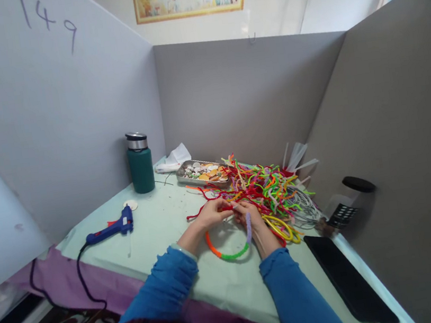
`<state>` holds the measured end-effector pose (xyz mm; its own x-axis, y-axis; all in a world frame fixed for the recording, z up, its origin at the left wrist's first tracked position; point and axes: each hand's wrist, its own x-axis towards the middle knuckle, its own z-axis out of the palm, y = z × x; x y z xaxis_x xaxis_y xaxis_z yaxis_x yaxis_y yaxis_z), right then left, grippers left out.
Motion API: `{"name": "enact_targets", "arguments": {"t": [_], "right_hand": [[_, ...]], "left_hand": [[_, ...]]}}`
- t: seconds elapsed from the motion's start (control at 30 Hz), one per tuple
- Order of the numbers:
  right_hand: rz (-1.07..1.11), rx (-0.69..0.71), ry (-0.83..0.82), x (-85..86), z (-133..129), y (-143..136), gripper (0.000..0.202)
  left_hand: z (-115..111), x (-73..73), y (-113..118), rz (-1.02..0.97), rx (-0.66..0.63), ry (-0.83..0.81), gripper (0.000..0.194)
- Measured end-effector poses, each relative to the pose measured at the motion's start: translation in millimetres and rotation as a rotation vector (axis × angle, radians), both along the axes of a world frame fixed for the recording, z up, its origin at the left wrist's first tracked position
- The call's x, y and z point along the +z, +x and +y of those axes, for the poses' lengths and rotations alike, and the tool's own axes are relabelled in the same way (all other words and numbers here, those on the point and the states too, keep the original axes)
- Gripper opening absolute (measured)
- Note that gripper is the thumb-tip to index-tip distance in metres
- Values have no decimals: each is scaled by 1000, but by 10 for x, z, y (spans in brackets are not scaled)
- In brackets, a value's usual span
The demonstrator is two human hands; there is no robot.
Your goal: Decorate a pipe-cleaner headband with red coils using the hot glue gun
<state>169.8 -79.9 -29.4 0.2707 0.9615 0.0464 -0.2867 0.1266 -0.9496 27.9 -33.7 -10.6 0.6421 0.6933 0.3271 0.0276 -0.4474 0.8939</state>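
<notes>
My left hand (212, 213) and my right hand (246, 217) meet over the table, fingertips pinched close together. Between them is a red pipe cleaner (227, 208), with a loose red end (193, 217) sticking out past my left hand. Below the fingers hangs a ring wrapped in coloured fuzzy pipe cleaner (235, 256), orange on the left, green at the bottom and purple on the right. Its purple side lies against my right hand. The top of the ring is hidden by my fingers, so I cannot tell how the red piece joins it.
Behind my hands lies a tangled heap of pipe cleaners (271, 186), with yellow rings (283, 229) beside it. A metal tray (200, 170) holds small pieces. Leftward stand a green bottle (142, 169) and a corded blue glue gun (113, 229). A black phone-like slab (348, 279) lies right.
</notes>
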Motion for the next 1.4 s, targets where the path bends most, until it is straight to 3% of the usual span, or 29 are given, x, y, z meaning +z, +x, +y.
{"name": "enact_targets", "arguments": {"t": [0.17,0.3,0.6,0.77,1.07,1.4], "right_hand": [[-38,30,24,-21,4,-26,40],[-61,4,34,-14,-8,-51,41],[-19,-18,22,16,-40,-66,38],[-32,18,47,49,-71,-61,35],[-61,-66,64,62,-72,-102,37],[-57,-38,54,77,-76,-84,35]], "left_hand": [[3,16,5,-59,-4,16,26],[45,9,-2,-66,67,6,26],[55,42,-9,-93,140,-237,26],[65,15,-18,-25,175,-284,21],[52,25,-41,117,149,-167,19],[93,-68,-36,209,79,32,25]]}}
